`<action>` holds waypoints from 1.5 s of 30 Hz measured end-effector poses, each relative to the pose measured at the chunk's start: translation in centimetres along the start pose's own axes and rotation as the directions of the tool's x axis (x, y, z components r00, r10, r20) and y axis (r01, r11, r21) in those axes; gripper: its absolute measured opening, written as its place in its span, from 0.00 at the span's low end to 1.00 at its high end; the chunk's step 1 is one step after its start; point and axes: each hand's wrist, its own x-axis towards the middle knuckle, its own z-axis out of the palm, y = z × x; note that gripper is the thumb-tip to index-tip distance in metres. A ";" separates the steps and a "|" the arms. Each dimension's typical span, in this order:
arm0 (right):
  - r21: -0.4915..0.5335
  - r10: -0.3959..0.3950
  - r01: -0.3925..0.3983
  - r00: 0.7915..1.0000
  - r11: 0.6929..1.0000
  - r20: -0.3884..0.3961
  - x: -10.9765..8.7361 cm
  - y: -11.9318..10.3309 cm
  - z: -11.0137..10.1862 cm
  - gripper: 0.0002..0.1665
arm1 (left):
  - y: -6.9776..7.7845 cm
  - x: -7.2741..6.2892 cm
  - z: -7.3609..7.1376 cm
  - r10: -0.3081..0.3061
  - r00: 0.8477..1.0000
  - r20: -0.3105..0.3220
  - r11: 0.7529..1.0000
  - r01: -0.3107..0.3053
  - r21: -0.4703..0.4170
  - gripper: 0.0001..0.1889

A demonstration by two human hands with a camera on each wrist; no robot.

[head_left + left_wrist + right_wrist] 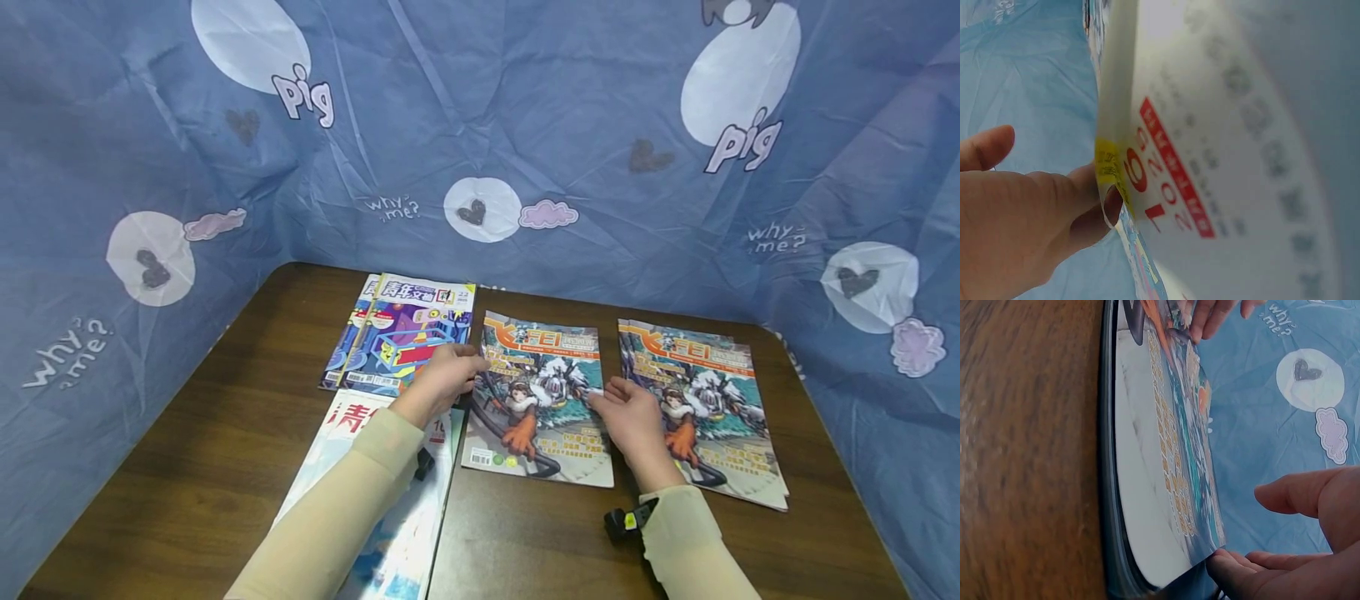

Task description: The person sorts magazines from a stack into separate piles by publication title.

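A comic-style magazine (551,417) with an orange title and an armed figure on its cover lies flat between both hands. My left hand (447,377) is at its left edge, fingertips right by the cover. At the right edge is my right hand (636,423); in the right wrist view its fingers (1235,569) touch the magazine's edge while the thumb stays apart. Under my left forearm lies a white magazine (397,533) with red characters, partly hidden. In the left wrist view this white magazine (1210,156) is close up and the left thumb stands clear of it.
Two purple-blue magazines (405,346) overlap at the back left. On the right lies a pile of magazines (727,408) with the same comic cover, slightly fanned. All rest on a brown wooden table (180,417), enclosed by a blue patterned cloth (600,250) behind and at the sides.
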 end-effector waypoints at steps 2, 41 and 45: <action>-0.004 0.003 -0.003 1.000 1.000 -0.003 0.1 0.1 0.1 0.39 | 0.0 -0.1 0.0 -0.016 1.000 -0.011 1.000 0.016 0.011 0.31; 0.023 0.006 -0.007 0.999 1.000 0.047 0.1 0.1 -0.2 0.40 | -0.9 -0.1 -0.4 -0.085 0.996 0.025 0.995 0.084 0.058 0.13; 0.014 0.005 -0.006 0.997 1.000 0.079 0.1 0.0 -0.4 0.43 | -0.7 -0.4 -0.5 -0.091 0.995 0.030 0.996 0.091 0.005 0.18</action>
